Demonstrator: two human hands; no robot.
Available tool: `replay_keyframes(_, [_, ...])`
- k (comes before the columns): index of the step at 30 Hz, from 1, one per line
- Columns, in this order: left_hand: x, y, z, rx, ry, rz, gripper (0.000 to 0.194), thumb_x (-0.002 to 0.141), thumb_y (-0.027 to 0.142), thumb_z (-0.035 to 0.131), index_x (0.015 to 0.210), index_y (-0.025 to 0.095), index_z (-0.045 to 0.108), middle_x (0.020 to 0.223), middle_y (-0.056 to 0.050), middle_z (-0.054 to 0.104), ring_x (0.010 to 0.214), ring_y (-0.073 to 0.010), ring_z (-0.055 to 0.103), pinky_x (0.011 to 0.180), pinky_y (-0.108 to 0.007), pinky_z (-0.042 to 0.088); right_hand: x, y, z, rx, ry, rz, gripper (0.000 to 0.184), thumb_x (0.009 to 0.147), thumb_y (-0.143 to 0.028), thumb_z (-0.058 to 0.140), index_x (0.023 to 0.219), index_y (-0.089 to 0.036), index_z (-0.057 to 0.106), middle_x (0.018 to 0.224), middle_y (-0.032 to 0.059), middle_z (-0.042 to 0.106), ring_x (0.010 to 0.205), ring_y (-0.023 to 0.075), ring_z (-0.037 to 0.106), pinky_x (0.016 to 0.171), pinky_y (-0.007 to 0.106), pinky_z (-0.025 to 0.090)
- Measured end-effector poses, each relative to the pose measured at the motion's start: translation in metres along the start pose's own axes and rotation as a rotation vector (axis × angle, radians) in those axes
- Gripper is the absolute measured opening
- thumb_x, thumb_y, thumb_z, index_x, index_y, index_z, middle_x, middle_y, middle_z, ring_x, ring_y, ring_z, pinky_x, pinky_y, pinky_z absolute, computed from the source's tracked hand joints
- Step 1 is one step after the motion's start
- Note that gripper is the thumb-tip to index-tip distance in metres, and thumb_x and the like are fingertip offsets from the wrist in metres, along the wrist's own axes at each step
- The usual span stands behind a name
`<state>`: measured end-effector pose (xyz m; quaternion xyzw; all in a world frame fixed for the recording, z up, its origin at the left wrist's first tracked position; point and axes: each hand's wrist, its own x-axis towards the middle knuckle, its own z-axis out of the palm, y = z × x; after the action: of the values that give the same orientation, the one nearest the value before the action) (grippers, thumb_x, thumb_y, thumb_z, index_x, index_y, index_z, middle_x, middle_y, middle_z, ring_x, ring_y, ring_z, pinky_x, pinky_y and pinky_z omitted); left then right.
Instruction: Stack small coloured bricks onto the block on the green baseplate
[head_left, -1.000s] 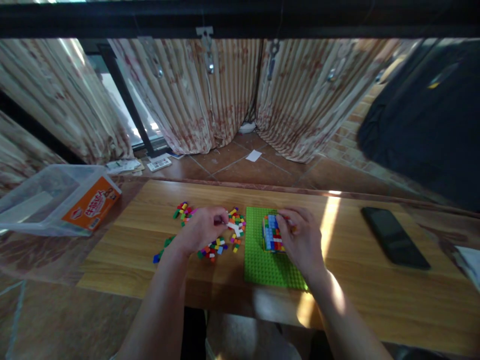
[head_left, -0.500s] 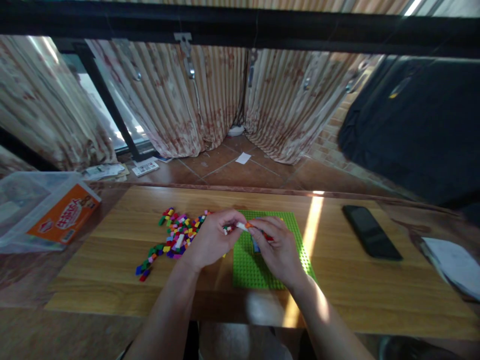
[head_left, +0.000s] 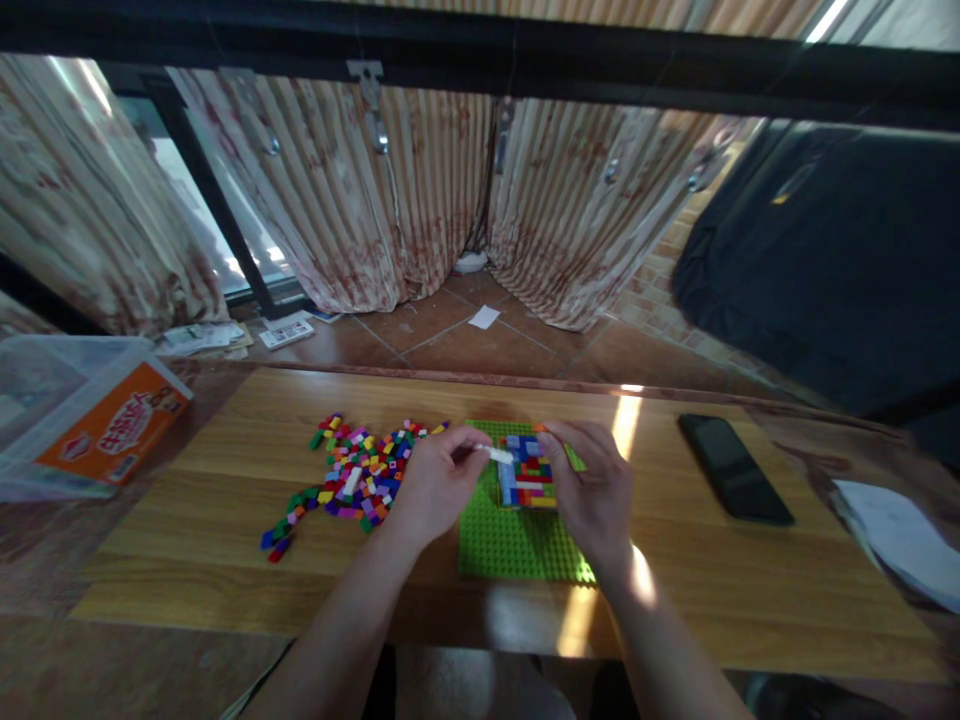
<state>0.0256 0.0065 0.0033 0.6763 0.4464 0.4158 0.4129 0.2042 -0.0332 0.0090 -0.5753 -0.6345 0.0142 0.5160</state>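
A green baseplate (head_left: 504, 540) lies on the wooden table (head_left: 720, 570) in front of me. On its far half stands a small block of stacked coloured bricks (head_left: 527, 475). My left hand (head_left: 437, 483) pinches a white brick (head_left: 498, 455) and holds it against the block's upper left corner. My right hand (head_left: 592, 490) is closed round the block's right side. A loose heap of coloured bricks (head_left: 352, 475) spreads over the table just left of my left hand.
A black phone (head_left: 733, 468) lies on the table to the right, and white paper (head_left: 904, 545) sits at the far right edge. A clear plastic box with an orange label (head_left: 97, 425) stands at the left. Curtains and a tiled floor lie beyond the table.
My left hand came from the loose heap to the block with a white brick. My right hand, briefly joined with the left over the plate, is back on the block's right side.
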Motion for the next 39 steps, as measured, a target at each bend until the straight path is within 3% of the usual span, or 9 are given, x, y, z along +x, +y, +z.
replay_keyframes(2, [0.004,-0.005,-0.004,0.008,0.107,-0.01,0.011,0.079,0.018,0.06,0.084,0.017,0.07,0.077,-0.002,0.071,0.071,-0.0148,0.064,0.067,-0.026,0.049,0.003,0.009,-0.003,0.071,0.045,0.094,0.016,0.09,-0.029,0.058,0.094,-0.022,0.073,0.092,0.0049,0.071,0.086,0.0194,0.065,0.079,0.036,0.052])
replay_keyframes(5, [0.01,-0.009,-0.007,-0.019,0.199,-0.047,0.011,0.078,0.018,0.061,0.083,0.016,0.071,0.077,-0.003,0.072,0.07,-0.015,0.065,0.067,-0.026,0.05,0.004,0.017,-0.004,0.131,0.014,0.149,0.017,0.09,-0.032,0.058,0.092,-0.023,0.073,0.092,0.0046,0.07,0.086,0.0192,0.065,0.077,0.036,0.053])
replay_keyframes(13, [0.003,-0.007,0.016,-0.051,0.315,-0.05,0.011,0.077,0.02,0.065,0.084,0.018,0.073,0.08,-0.003,0.071,0.072,-0.0149,0.064,0.068,-0.026,0.05,-0.003,0.012,0.001,0.06,-0.275,0.066,0.013,0.088,-0.033,0.063,0.089,-0.03,0.075,0.103,0.0046,0.066,0.099,0.0218,0.059,0.088,0.043,0.049])
replay_keyframes(20, [-0.002,-0.006,0.03,0.055,0.371,-0.013,0.011,0.08,0.017,0.062,0.085,0.018,0.072,0.077,-0.002,0.066,0.068,-0.0124,0.059,0.064,-0.024,0.046,-0.004,0.017,0.01,0.027,-0.305,0.103,0.012,0.085,-0.032,0.065,0.087,-0.029,0.076,0.109,0.0063,0.062,0.105,0.0241,0.056,0.094,0.047,0.046])
replay_keyframes(30, [-0.009,-0.005,0.04,0.091,0.333,-0.015,0.01,0.078,0.013,0.062,0.083,0.018,0.069,0.078,-0.002,0.066,0.072,-0.0134,0.06,0.065,-0.025,0.047,-0.005,0.012,0.018,0.09,-0.208,0.281,0.008,0.077,-0.029,0.068,0.078,-0.024,0.074,0.108,0.0073,0.062,0.103,0.0241,0.058,0.092,0.046,0.047])
replay_keyframes(35, [-0.011,0.0,0.043,0.083,0.287,-0.047,0.012,0.077,0.011,0.062,0.085,0.016,0.067,0.081,-0.004,0.065,0.075,-0.0149,0.061,0.07,-0.028,0.049,-0.003,0.013,0.023,0.223,-0.193,0.469,0.011,0.072,-0.03,0.067,0.074,-0.021,0.073,0.106,0.0066,0.063,0.087,0.0199,0.064,0.079,0.038,0.053])
replay_keyframes(39, [-0.013,0.0,0.045,0.109,0.264,-0.028,0.014,0.076,0.008,0.06,0.085,0.016,0.066,0.082,-0.004,0.064,0.076,-0.0153,0.061,0.07,-0.028,0.05,-0.001,0.014,0.025,0.265,-0.191,0.532,0.013,0.068,-0.029,0.068,0.075,-0.019,0.072,0.098,0.0059,0.066,0.078,0.0179,0.064,0.071,0.034,0.054])
